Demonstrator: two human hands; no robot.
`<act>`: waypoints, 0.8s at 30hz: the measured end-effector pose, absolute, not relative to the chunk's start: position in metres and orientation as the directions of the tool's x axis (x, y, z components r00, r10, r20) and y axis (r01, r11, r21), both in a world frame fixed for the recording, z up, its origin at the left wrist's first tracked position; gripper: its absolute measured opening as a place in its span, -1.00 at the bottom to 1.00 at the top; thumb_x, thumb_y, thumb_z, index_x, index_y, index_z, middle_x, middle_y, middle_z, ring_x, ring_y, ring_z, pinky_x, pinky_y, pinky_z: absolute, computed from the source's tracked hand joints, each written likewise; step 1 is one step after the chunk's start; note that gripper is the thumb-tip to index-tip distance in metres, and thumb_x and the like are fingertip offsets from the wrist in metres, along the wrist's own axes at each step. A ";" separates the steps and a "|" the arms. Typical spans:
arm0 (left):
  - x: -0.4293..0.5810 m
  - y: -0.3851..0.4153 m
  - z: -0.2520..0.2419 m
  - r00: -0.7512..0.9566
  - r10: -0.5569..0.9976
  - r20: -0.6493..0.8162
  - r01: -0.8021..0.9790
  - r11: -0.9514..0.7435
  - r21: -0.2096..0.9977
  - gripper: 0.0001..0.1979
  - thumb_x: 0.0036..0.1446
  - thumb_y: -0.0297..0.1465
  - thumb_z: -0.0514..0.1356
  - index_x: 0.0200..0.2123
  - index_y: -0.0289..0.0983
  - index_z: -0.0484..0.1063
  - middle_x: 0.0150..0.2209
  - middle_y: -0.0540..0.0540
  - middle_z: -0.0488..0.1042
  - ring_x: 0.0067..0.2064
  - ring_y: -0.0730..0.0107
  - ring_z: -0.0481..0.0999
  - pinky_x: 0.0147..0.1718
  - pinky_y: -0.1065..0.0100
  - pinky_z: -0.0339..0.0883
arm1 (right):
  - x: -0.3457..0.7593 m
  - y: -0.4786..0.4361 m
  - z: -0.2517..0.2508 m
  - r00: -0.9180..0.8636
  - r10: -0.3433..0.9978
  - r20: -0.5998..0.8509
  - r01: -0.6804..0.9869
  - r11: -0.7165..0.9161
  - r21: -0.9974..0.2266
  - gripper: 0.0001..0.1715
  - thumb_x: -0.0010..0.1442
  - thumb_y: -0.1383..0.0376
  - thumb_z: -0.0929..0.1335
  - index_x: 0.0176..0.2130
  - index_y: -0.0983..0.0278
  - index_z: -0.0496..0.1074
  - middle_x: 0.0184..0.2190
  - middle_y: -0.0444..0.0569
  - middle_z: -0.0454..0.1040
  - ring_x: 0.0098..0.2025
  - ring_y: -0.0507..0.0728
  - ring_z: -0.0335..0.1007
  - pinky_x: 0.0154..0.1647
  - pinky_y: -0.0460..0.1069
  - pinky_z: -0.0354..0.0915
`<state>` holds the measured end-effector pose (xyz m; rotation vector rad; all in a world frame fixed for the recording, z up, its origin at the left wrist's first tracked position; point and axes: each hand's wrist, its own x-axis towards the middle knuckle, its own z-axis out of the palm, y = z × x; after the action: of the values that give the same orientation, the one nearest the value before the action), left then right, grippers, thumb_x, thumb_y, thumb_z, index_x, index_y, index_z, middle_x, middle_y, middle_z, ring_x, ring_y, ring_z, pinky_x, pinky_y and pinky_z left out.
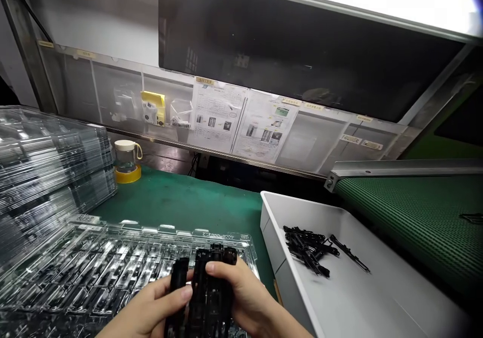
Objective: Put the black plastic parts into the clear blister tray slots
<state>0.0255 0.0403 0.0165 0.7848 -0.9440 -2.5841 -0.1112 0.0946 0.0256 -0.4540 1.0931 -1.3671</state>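
Observation:
Both hands hold a bundle of black plastic parts (206, 292) low in the picture, over a clear blister tray (94, 272) with several slots. My left hand (151, 310) grips the bundle from the left, its thumb lying across the front. From the right, my right hand (245, 298) wraps around the bundle with its thumb on top. The lower end of the parts is cut off by the frame edge.
A white bin (339, 287) to the right holds several loose black parts (313, 250). Beyond it runs a green conveyor belt (415, 217). A tall stack of clear trays (45, 177) stands at the left. A jar (126, 157) on yellow tape (128, 175) sits on the green mat.

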 end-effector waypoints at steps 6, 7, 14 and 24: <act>0.030 0.039 0.027 -0.835 -0.341 -0.432 0.035 -0.817 0.576 -0.60 -0.01 -0.46 0.11 -0.07 -0.30 0.10 -0.38 -0.08 0.40 -0.36 0.33 0.38 -0.42 0.34 0.27 | -0.116 0.096 0.023 -0.065 -0.915 -0.398 0.571 0.293 -0.767 -0.76 -0.16 0.39 0.32 -0.40 0.48 0.40 -0.50 0.08 0.43 -0.51 0.06 0.32 -0.43 -0.03 0.23; 0.030 0.038 0.026 -0.842 -0.336 -0.423 0.030 -0.810 0.586 -0.60 -0.03 -0.48 0.13 -0.09 -0.31 0.12 -0.39 -0.08 0.40 -0.40 0.37 0.38 -0.45 0.37 0.27 | -0.116 0.096 0.022 -0.053 -0.919 -0.389 0.567 0.293 -0.770 -0.75 -0.17 0.39 0.33 -0.38 0.48 0.40 -0.48 0.08 0.43 -0.50 0.05 0.32 -0.41 -0.02 0.23; 0.029 0.040 0.027 -0.801 -0.377 -0.464 -0.048 -0.733 0.678 -0.65 -0.05 -0.42 0.13 -0.13 -0.30 0.18 -0.32 -0.11 0.37 -0.33 0.27 0.38 -0.38 0.28 0.30 | -0.115 0.097 0.018 -0.043 -0.931 -0.363 0.579 0.273 -0.769 -0.68 -0.17 0.37 0.38 -0.32 0.46 0.38 -0.48 0.03 0.43 -0.47 0.06 0.34 -0.34 0.01 0.25; 0.036 0.042 0.031 -0.807 -0.366 -0.464 -0.061 -0.729 0.681 -0.70 -0.01 -0.45 0.09 -0.15 -0.25 0.20 -0.29 -0.10 0.34 -0.24 0.24 0.35 -0.29 0.23 0.28 | -0.116 0.098 0.020 -0.046 -0.906 -0.421 0.583 0.318 -0.747 -0.76 -0.12 0.32 0.37 -0.39 0.42 0.36 -0.53 0.00 0.39 -0.51 0.04 0.32 -0.49 -0.04 0.26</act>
<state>0.0356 0.0417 0.0311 0.8891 -1.0652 -2.6239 -0.1158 0.0979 0.0203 -0.3945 1.0397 -1.2566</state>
